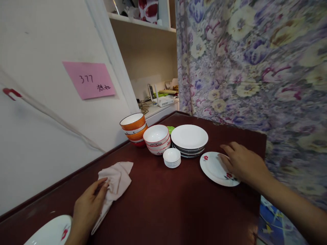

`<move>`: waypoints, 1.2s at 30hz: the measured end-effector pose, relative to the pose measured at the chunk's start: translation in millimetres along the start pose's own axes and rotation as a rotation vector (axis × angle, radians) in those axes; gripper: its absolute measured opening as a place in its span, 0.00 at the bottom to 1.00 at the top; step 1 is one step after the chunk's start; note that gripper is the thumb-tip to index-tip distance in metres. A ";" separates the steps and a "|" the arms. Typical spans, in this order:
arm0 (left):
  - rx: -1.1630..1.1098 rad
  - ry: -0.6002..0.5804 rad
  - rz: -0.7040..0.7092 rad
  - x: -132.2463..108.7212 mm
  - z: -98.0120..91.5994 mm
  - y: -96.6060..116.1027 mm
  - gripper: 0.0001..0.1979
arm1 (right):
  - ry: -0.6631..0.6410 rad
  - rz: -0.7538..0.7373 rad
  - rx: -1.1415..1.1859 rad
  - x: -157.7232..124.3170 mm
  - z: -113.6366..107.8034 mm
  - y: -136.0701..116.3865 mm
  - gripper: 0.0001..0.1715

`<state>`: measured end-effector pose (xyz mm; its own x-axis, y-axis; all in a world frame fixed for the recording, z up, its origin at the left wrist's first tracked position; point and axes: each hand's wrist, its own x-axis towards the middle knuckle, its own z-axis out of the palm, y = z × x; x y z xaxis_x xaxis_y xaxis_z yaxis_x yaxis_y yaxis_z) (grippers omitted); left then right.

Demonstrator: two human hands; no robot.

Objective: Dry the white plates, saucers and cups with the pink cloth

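My left hand (89,204) is closed on a pale pink cloth (116,180) that lies crumpled on the dark red table. Beside its wrist, a white plate with a red flower (55,229) is cut off by the lower edge of the view. On the right, my right hand (244,165) hovers over or rests on another white flowered plate (214,172); contact is hard to tell. Its fingers are apart and hold nothing. Left of that plate are a stack of larger white plates (189,136) and a stack of small white dishes (172,156).
Red-rimmed white bowls (157,137) stand stacked near the wall, next to a taller stack of orange and white bowls (134,126). A bit of a green dish (170,129) shows behind them. A floral curtain (250,61) hangs along the table's far edge. A white router (163,101) sits on the shelf.
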<state>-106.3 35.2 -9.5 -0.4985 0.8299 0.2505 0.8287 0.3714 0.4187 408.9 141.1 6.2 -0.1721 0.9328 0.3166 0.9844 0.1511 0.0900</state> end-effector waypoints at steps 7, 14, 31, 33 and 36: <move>0.006 -0.014 -0.003 1.5 1.4 -4.3 0.21 | 0.184 -0.427 0.069 33.0 -15.6 -55.6 0.37; -0.008 -0.008 0.001 -0.7 1.7 -5.3 0.22 | 0.010 -0.427 0.013 55.6 -0.8 -79.1 0.51; 0.010 0.025 0.036 -0.3 4.4 -8.6 0.22 | -0.089 -0.448 0.114 61.0 8.9 -75.7 0.49; 0.000 0.018 0.031 -0.2 4.8 -8.6 0.22 | -0.082 -0.462 0.124 61.8 10.9 -74.7 0.49; -0.008 0.004 0.016 0.1 4.7 -8.3 0.22 | -0.078 -0.469 0.132 62.6 11.5 -73.9 0.49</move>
<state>-112.0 34.2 -17.0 -0.4858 0.8343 0.2608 0.8347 0.3544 0.4215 325.8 192.1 8.5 -0.5995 0.7754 0.1985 0.7986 0.5961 0.0836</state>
